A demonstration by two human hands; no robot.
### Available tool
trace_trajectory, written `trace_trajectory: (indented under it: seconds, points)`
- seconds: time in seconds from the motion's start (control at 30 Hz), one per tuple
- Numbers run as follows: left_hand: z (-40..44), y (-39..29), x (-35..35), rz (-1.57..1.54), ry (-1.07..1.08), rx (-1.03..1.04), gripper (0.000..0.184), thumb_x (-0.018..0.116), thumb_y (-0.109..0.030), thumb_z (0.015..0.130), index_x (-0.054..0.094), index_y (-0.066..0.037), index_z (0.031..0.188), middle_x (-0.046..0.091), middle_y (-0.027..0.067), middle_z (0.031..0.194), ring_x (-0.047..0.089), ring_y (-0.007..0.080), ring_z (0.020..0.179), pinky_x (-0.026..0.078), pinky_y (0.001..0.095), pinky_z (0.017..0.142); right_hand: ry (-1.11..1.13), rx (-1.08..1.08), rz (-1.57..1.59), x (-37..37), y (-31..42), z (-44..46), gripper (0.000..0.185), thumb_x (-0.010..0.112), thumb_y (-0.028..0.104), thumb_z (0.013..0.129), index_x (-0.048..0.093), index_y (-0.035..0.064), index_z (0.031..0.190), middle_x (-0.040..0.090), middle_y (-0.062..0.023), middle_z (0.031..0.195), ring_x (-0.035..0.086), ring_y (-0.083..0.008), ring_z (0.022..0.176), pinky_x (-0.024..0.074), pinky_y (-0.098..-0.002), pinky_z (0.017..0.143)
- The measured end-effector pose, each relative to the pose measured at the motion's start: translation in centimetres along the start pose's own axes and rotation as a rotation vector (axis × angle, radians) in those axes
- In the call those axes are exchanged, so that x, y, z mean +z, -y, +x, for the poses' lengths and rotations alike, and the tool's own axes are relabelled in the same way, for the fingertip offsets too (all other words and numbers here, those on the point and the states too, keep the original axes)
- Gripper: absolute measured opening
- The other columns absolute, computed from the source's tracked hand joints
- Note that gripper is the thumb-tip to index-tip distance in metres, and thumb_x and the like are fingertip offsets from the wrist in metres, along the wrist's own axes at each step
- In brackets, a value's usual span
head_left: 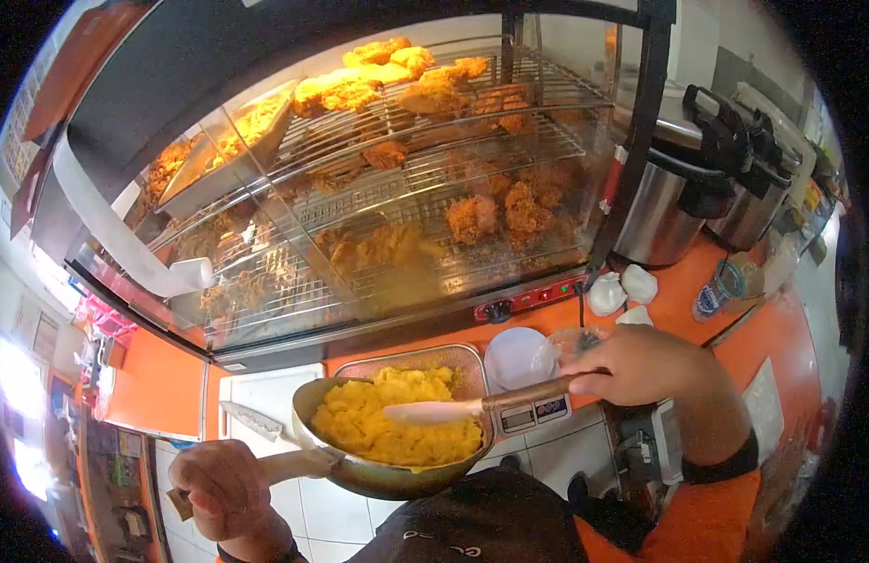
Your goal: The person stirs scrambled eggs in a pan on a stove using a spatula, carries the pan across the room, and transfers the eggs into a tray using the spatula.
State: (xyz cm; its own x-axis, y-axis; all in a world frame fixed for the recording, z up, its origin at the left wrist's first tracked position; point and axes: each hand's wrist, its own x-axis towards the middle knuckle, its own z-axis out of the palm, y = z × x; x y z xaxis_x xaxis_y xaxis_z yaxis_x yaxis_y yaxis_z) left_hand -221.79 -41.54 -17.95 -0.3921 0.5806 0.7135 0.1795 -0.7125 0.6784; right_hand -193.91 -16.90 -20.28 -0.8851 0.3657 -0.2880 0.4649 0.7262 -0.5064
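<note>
My left hand is closed round the handle of a pan, which is held tilted low in front of me. Yellow, lumpy food fills much of the pan. In my right hand is the wooden handle of a spatula; its pale blade lies on the yellow food. Behind the pan, and partly hidden by it, a metal tray holds more yellow bits. A digital scale with a white round bowl stands just right of the tray.
A glass warming cabinet with fried pieces on racks spans the back. Left of the pan, a knife lies on a white board. Metal pots, white bundles and a plastic cup stand at the right on the orange counter.
</note>
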Motion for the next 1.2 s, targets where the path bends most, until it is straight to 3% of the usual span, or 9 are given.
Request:
trace_trajectory:
  seconds: [0.07,0.27,0.37,0.53,0.63,0.83,0.93,1.07,1.2]
  points:
    - [-0.4,-0.3,0.2,-0.002,-0.039,-0.076,0.037,0.056,-0.021,0.082,0.037,-0.012,0.051,0.041,0.0002,0.040,0.039,0.0108,0.030,0.034,0.0232,0.033,0.070,-0.042,0.021,0.2,-0.6,0.1,0.027,0.050,0.033,0.082,0.061,0.0202,0.102,0.061,-0.0122,0.082,0.059,-0.0280,0.074,0.0462,-0.0367,0.067]
    - [-1.6,-1.2,-1.5,0.034,0.236,-0.151,0.016,0.037,-0.019,0.087,0.039,-0.009,0.074,0.037,0.0019,0.061,0.042,0.0159,0.053,0.036,0.0318,0.051,0.227,0.040,-0.038,3.0,0.2,1.4,0.027,0.048,0.032,0.082,0.061,0.0187,0.101,0.061,-0.0138,0.080,0.059,-0.0289,0.076,0.0453,-0.0401,0.069]
    - [-1.2,-0.7,0.0,0.094,-0.090,-0.048,0.034,0.050,-0.019,0.085,0.038,-0.010,0.055,0.039,0.0002,0.038,0.038,0.0094,0.029,0.033,0.0213,0.031,0.227,0.091,-0.121,4.7,0.6,1.4,0.026,0.048,0.028,0.080,0.061,0.0159,0.099,0.059,-0.0149,0.078,0.058,-0.0305,0.077,0.0452,-0.0438,0.069]
    - [-2.1,-0.9,-1.7,0.036,-0.100,-0.013,0.034,0.050,-0.019,0.085,0.037,-0.011,0.054,0.039,-0.0006,0.037,0.039,0.0087,0.028,0.033,0.0201,0.029,-0.038,-0.039,-0.206,9.1,-1.7,1.8,0.028,0.048,0.030,0.080,0.058,0.0195,0.104,0.057,-0.0081,0.068,0.059,-0.0272,0.064,0.0467,-0.0398,0.054]
    - [-2.6,-1.0,-2.8,0.014,-0.077,0.048,0.035,0.051,-0.018,0.084,0.037,-0.012,0.053,0.040,-0.0009,0.037,0.039,0.0085,0.028,0.034,0.0205,0.029,-0.174,-0.076,-0.246,10.4,-2.0,2.4,0.023,0.052,0.029,0.078,0.064,0.0189,0.095,0.057,-0.0072,0.059,0.059,-0.0244,0.060,0.0459,-0.0372,0.053]
    - [-1.7,-1.0,-1.5,0.074,-0.053,0.108,0.036,0.054,-0.015,0.081,0.036,-0.013,0.051,0.041,-0.0005,0.038,0.040,0.0086,0.028,0.036,0.0205,0.031,-0.305,-0.163,-0.242,11.4,-4.0,3.1,0.023,0.054,0.028,0.075,0.064,0.0208,0.095,0.057,-0.0084,0.060,0.057,-0.0255,0.057,0.0451,-0.0379,0.052]
    - [-1.0,-1.1,-1.2,0.023,-0.032,0.068,0.035,0.056,-0.015,0.080,0.036,-0.013,0.051,0.042,0.0000,0.038,0.040,0.0093,0.029,0.036,0.0205,0.031,-0.202,-0.124,-0.263,9.6,-3.2,2.7,0.027,0.048,0.032,0.080,0.060,0.0188,0.100,0.057,-0.0087,0.069,0.058,-0.0261,0.063,0.0451,-0.0404,0.056]
    - [-1.2,-1.9,-2.8,-0.112,0.251,-0.111,0.009,0.047,-0.019,0.078,0.039,-0.014,0.075,0.038,0.0001,0.068,0.040,0.0149,0.065,0.031,0.0329,0.062,-0.301,-0.142,-0.296,9.5,-3.1,2.9,0.022,0.056,0.028,0.073,0.064,0.0216,0.093,0.056,-0.0073,0.061,0.057,-0.0255,0.069,0.0442,-0.0418,0.058]
    - [-1.3,-2.3,-3.8,-0.122,0.212,-0.124,0.010,0.051,-0.017,0.075,0.043,-0.012,0.072,0.040,0.0010,0.061,0.043,0.0157,0.058,0.035,0.0315,0.056,-0.288,-0.179,-0.420,8.2,-2.6,3.5,0.022,0.057,0.028,0.072,0.063,0.0221,0.093,0.057,-0.0069,0.064,0.057,-0.0243,0.070,0.0439,-0.0407,0.057]
